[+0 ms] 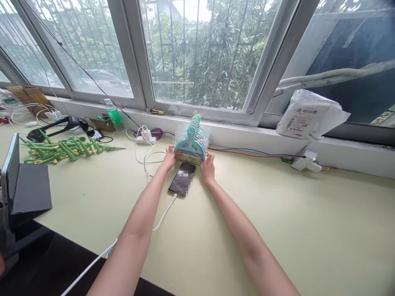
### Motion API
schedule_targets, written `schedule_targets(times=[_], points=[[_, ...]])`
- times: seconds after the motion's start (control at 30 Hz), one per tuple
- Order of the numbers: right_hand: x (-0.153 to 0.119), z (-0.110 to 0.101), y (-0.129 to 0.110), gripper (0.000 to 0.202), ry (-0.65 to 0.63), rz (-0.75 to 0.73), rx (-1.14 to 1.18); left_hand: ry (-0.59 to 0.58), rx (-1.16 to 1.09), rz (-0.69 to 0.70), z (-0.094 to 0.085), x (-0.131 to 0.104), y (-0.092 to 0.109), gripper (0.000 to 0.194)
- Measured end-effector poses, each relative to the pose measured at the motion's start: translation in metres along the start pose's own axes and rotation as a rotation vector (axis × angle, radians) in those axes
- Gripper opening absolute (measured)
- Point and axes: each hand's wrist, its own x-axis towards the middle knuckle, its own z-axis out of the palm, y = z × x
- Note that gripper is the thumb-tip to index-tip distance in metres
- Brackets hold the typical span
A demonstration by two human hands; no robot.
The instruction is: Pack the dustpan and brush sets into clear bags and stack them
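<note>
A row of small dustpan-and-brush sets (191,144), mostly teal with some pink and green, stands upright in clear plastic at the back of the table. A printed label runs along the front one's lower edge. My left hand (169,157) grips the row's left side, its fingers partly hidden. On the opposite side, my right hand (207,167) has its fingers closed around the lower right edge. Just in front lies a smartphone (182,180) with a white cable (165,214) plugged into its near end; the phone's top reaches the base of the sets.
Left on the table (277,230) are a pile of green pointed plastic pieces (72,150), a green-labelled bottle (115,116) and a tablet on a stand (11,164). A power strip (146,139) with cables sits behind. At right are a white parcel (310,115) and a white plug block (306,162).
</note>
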Motion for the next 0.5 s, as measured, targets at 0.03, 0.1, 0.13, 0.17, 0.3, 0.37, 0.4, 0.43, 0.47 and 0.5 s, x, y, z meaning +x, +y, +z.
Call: schedule_targets(times=[0.03, 0.1, 0.13, 0.17, 0.3, 0.37, 0.4, 0.43, 0.47, 0.5], points=[[0.001, 0.000, 0.000, 0.040, 0.006, 0.009, 0.023, -0.008, -0.017, 0.019, 0.001, 0.000, -0.001, 0.060], [0.003, 0.001, 0.002, 0.039, 0.006, 0.027, 0.037, -0.024, -0.056, 0.060, 0.003, 0.001, -0.003, 0.064], [0.004, 0.001, 0.002, 0.039, -0.006, 0.035, 0.029, -0.028, -0.071, 0.067, 0.003, 0.002, -0.002, 0.064], [0.004, 0.001, 0.003, 0.038, -0.024, 0.044, 0.016, -0.027, -0.077, 0.058, 0.004, 0.002, -0.002, 0.064], [-0.001, 0.001, 0.003, 0.049, -0.101, 0.044, 0.006, -0.043, -0.099, -0.006, 0.000, 0.003, 0.004, 0.066], [-0.006, -0.001, 0.006, 0.058, -0.083, 0.037, 0.060, -0.064, -0.119, -0.044, -0.003, 0.000, 0.008, 0.067], [-0.009, -0.003, 0.010, 0.060, -0.059, 0.040, 0.107, -0.045, -0.121, -0.070, -0.004, -0.003, 0.011, 0.068], [-0.011, -0.006, 0.015, 0.059, -0.028, 0.059, 0.170, 0.006, -0.117, -0.103, -0.005, -0.008, 0.014, 0.069], [-0.012, -0.011, 0.021, 0.056, -0.002, 0.101, 0.251, 0.093, -0.115, -0.150, -0.006, -0.014, 0.018, 0.070], [-0.013, -0.017, 0.029, 0.052, 0.015, 0.161, 0.348, 0.201, -0.120, -0.207, -0.007, -0.022, 0.024, 0.070]])
